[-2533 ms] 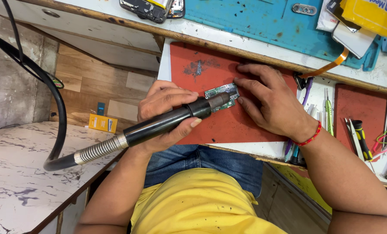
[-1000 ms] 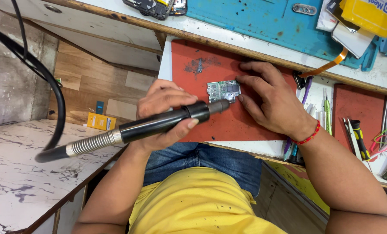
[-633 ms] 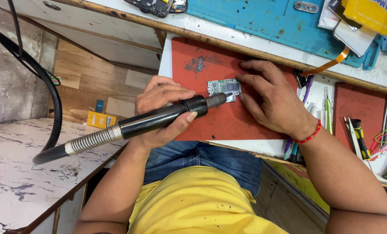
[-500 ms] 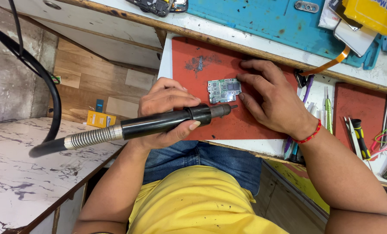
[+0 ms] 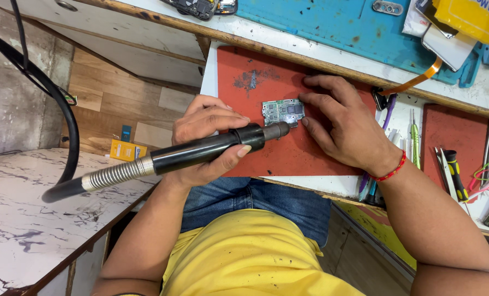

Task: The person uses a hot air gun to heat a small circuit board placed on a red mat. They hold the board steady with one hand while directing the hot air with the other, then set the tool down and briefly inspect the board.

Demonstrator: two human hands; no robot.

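Red mat [image 5: 288, 159] under both hands. Left hand [image 5: 206, 140] clenched round hot-air wand [image 5: 200, 153], nozzle at circuit board [image 5: 283, 112] edge. Right hand [image 5: 340, 123] flat, fingertips pinning board just beyond nozzle. Risks: fingertips scorched by nozzle; light board sliding; heat overcooking chips.

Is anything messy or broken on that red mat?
Yes, a bit. The red mat has a dark, sooty smudge near its far edge, like a scorch or stain. The small circuit board lies slightly crooked, with the right hand touching it. The left hand points the black tool at it.
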